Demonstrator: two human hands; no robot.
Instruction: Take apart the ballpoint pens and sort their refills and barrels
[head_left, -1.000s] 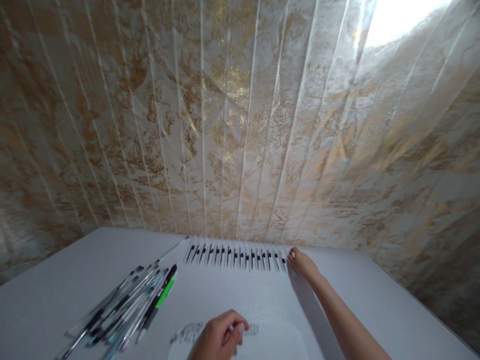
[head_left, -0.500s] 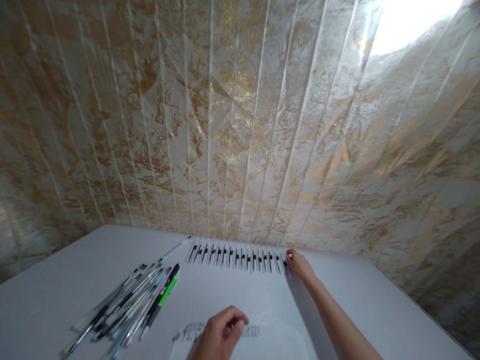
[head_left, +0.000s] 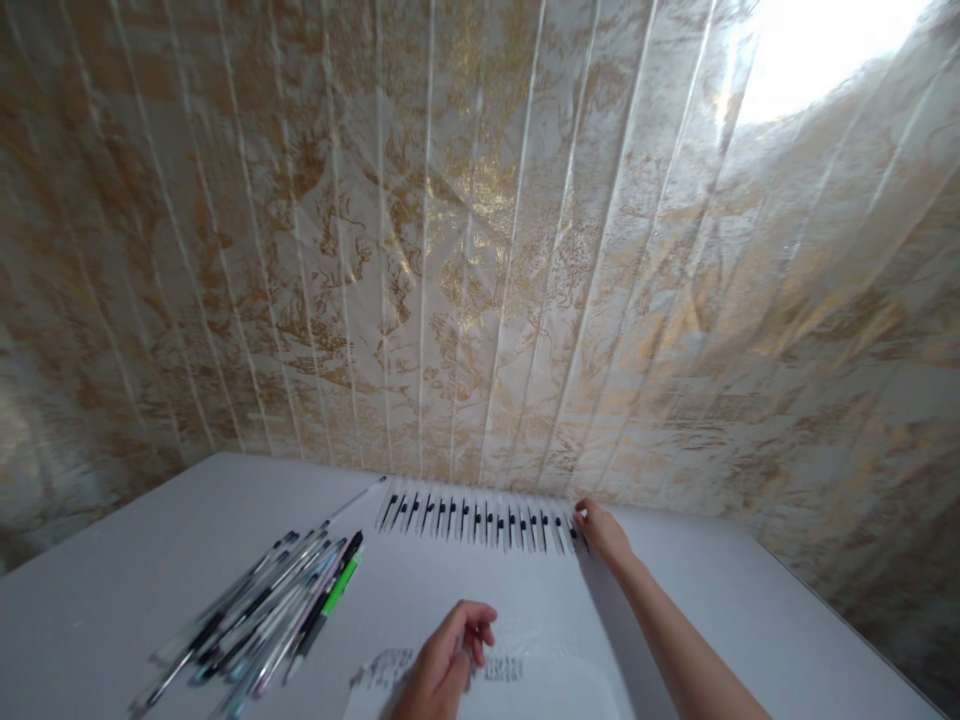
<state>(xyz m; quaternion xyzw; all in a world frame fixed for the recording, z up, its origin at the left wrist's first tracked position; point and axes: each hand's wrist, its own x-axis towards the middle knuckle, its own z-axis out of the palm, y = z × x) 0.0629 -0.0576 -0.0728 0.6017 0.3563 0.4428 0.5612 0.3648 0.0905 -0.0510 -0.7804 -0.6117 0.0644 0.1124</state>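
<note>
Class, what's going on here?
The right hand is at the right end of a row of slim clear pieces with black parts, near the far edge of the white table; its grip is unclear. The left hand, open, seems empty. A heap of clear, black and green pens lies to the left.

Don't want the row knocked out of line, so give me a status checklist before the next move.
- Row of slim pieces side by side, none crossing: ok
- Right hand at the row's right end: ok
- Right fingers' grip on the end piece: cannot tell, too small and blurred
- Left hand away from the row: ok
- Pen pile untangled: not ok, pens overlap
- Marked sheet in full view: not ok, left hand covers part
</note>
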